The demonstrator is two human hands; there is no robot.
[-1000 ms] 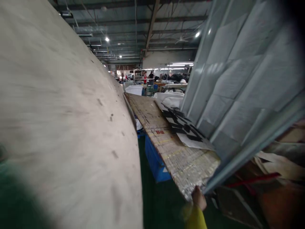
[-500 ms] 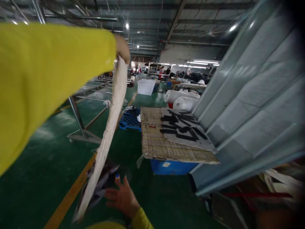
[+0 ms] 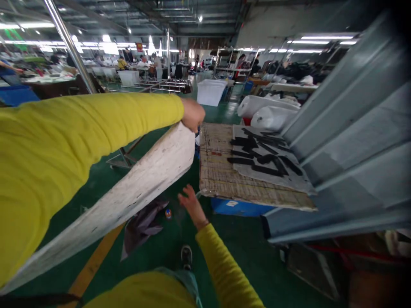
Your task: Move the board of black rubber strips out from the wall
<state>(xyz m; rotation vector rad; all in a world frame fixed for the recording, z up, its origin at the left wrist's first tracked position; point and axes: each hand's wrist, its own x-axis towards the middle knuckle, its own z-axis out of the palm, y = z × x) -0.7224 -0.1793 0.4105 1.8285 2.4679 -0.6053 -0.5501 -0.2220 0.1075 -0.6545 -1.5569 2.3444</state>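
The left hand [image 3: 192,114], at the end of a yellow sleeve that fills the left of the frame, is clamped on the top corner of a big white board [image 3: 138,184]. The board runs as a slanted band from that corner, just above the middle of the frame, down to the lower left edge; its face is scuffed and marked with dark spots. The right hand [image 3: 192,204] hangs below the board's upper end, near the centre, with its fingers spread and nothing in it, clear of the board and just left of a pallet [image 3: 221,179]. That pallet sits right of centre, tilted a little, lying on a blue crate [image 3: 237,207]. On its right half lies a grey sheet [image 3: 272,160] with black strips across it. A large grey panel [image 3: 346,158] leans over the right side of the frame, and its lower edge runs just beside the pallet's near corner. On the green floor under the board lies a dark rag [image 3: 143,224], with a small bottle cap [image 3: 167,212] just beside it. A shoe [image 3: 186,256] shows at lower centre. Behind the pallet, in the upper middle, lie two white rolls [image 3: 272,113], with a white bin [image 3: 211,92] to their left. People work at tables far off in the upper left.
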